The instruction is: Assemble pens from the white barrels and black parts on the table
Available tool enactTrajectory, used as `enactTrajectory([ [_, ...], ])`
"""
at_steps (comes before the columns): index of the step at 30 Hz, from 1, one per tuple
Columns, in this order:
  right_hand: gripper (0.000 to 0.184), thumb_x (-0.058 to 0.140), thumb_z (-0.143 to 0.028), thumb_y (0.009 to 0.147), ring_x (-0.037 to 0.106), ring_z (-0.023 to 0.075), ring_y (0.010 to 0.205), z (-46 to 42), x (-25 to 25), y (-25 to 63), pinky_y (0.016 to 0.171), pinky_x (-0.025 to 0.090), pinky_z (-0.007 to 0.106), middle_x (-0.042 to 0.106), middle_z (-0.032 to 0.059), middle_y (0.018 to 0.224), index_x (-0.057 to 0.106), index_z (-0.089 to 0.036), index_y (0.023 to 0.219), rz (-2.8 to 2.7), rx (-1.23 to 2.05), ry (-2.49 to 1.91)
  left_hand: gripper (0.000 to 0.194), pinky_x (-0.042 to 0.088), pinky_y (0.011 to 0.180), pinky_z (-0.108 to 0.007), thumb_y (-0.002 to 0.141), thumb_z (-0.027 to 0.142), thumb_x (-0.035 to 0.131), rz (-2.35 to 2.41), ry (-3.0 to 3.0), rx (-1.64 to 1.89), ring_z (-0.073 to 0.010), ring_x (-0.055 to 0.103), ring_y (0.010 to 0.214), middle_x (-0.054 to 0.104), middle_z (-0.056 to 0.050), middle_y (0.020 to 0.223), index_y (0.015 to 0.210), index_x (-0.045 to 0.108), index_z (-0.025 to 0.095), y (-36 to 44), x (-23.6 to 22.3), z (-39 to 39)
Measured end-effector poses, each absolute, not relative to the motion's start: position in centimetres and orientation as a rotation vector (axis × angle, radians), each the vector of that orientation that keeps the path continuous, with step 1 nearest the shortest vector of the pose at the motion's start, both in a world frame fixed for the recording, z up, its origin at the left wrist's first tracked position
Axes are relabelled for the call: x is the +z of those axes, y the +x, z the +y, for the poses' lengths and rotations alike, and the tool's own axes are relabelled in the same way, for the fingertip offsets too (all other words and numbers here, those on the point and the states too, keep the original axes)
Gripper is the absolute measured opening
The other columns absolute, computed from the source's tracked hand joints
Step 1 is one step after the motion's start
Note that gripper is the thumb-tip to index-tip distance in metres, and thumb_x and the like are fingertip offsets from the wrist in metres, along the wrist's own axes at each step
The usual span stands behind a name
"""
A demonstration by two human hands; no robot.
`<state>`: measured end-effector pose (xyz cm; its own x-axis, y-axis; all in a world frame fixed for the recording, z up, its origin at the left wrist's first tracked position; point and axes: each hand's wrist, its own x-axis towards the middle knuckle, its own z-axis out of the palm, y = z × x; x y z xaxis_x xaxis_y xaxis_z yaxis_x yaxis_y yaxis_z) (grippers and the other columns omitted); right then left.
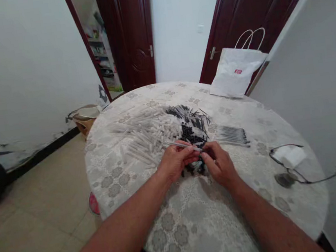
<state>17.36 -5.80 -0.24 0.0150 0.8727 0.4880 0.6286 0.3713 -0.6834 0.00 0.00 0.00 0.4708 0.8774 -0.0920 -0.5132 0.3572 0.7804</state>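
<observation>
My left hand (177,160) is closed around a slim, pale pen barrel (180,144), held nearly level over the middle of the table. At the barrel's right end my right hand (217,161) pinches with thumb and forefinger, apparently on a small dark piece mostly hidden by the fingers. Behind the hands lies a heap of small black pen parts (187,132). To the left spreads a large pile of translucent white pen barrels (144,135). Dark thin refills (189,115) are scattered farther back. A neat row of pens with dark ends (231,135) lies right of my right hand.
A patterned cloth (187,222) covers the round table. Eyeglasses (305,180) lie at the right beside a small white block (294,157) and a dark round object (285,180). A white paper bag (237,71) stands at the back right edge. A wooden stool (82,122) is beyond the left edge.
</observation>
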Motion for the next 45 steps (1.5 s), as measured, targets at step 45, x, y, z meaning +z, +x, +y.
enactTrajectory([
  [45,0.018,0.048,-0.035,0.102,0.056,0.0165,0.069,-5.98,-0.39,17.53,0.067,0.041,0.029,0.06,-0.0011,0.076,0.059,-0.022,0.095,-1.772,0.222,-1.359,0.035,0.062,0.076,-0.032,0.073,0.032,0.088,0.562,0.793,0.945,-0.0191,0.076,0.08,0.077,-0.01,0.092,0.089,0.063,0.015,0.09,0.04,-0.35],
])
